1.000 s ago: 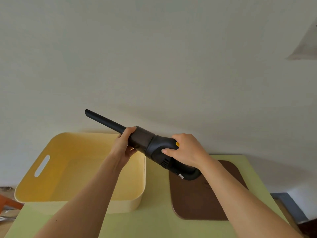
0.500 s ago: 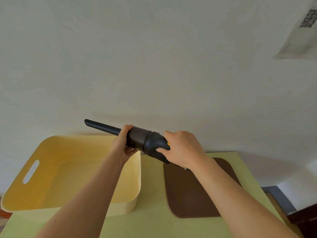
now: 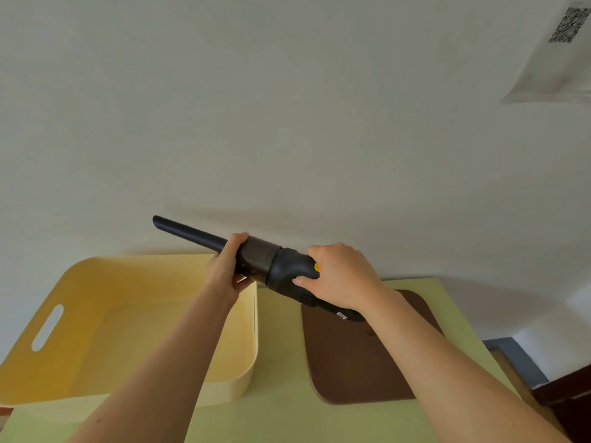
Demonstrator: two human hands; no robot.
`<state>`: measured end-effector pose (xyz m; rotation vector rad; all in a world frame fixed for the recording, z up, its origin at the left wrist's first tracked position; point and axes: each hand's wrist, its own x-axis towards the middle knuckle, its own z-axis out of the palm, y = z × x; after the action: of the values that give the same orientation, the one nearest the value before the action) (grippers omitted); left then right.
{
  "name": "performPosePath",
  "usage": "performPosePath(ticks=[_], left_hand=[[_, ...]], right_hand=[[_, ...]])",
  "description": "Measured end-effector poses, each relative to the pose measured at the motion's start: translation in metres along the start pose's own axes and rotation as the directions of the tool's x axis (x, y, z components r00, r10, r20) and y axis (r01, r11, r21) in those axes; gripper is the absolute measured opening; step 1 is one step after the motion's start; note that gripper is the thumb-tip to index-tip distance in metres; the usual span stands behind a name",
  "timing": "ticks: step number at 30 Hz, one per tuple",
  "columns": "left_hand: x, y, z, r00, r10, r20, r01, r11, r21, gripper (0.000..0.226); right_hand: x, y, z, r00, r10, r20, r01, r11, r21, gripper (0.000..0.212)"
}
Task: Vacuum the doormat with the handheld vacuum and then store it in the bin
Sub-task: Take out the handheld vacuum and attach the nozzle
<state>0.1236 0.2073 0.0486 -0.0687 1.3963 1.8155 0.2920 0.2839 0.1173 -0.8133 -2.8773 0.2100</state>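
Observation:
I hold a black handheld vacuum [image 3: 275, 266] in the air with both hands, its long thin nozzle pointing up and to the left. My left hand [image 3: 225, 266] grips it where the nozzle meets the dust cup. My right hand [image 3: 339, 278] grips the handle, beside a small yellow button. The vacuum hangs above the gap between the bin and the mat. The pale yellow bin [image 3: 252, 330] sits on the left, open and with nothing in it. The brown doormat [image 3: 351, 362] lies flat on the right, partly hidden by my right forearm.
Bin and mat rest on a light green table [image 3: 281, 407] that stands against a white wall. A sheet with a QR code [image 3: 569, 25] hangs at the upper right of the wall. Floor and dark furniture show past the table's right edge.
The vacuum has shifted slightly left and its nozzle has dropped closer to level, with both hands keeping their grip. The camera has tilted upward a little, showing more wall.

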Motion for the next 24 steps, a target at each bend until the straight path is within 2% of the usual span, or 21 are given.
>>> performPosePath(ticks=[3,6,9,11,15,20,24], left_hand=[[0.003,-0.001,0.0,0.997,0.06,0.048,-0.061,0.998,0.021,0.046],[0.007,-0.001,-0.005,0.988,0.094,0.125,-0.103,0.992,0.068,0.049],[0.009,-0.001,-0.008,0.977,0.072,0.203,-0.093,0.991,0.096,0.046],[0.01,-0.002,-0.008,0.973,0.054,0.225,-0.083,0.989,0.122,0.039],[0.009,-0.008,-0.008,0.961,0.035,0.275,-0.066,0.993,0.102,0.032],[0.008,-0.015,0.001,0.947,0.006,0.32,0.002,1.0,-0.025,0.038],[0.004,-0.015,0.016,0.95,-0.025,0.31,0.075,0.985,-0.152,0.033]], right_hand=[[0.003,0.008,0.003,0.998,0.051,0.042,-0.055,0.993,0.105,0.037],[0.006,0.016,0.002,0.988,0.082,0.133,-0.116,0.956,0.271,0.038],[0.003,0.024,-0.003,0.946,0.087,0.313,-0.247,0.82,0.516,0.036],[0.0,0.029,-0.003,0.922,0.077,0.38,-0.301,0.76,0.576,0.035],[-0.002,0.032,-0.002,0.903,0.102,0.417,-0.356,0.721,0.594,0.035],[-0.01,0.035,-0.002,0.915,0.163,0.368,-0.354,0.762,0.542,0.028],[-0.019,0.035,-0.003,0.921,0.223,0.32,-0.366,0.777,0.513,0.021]])
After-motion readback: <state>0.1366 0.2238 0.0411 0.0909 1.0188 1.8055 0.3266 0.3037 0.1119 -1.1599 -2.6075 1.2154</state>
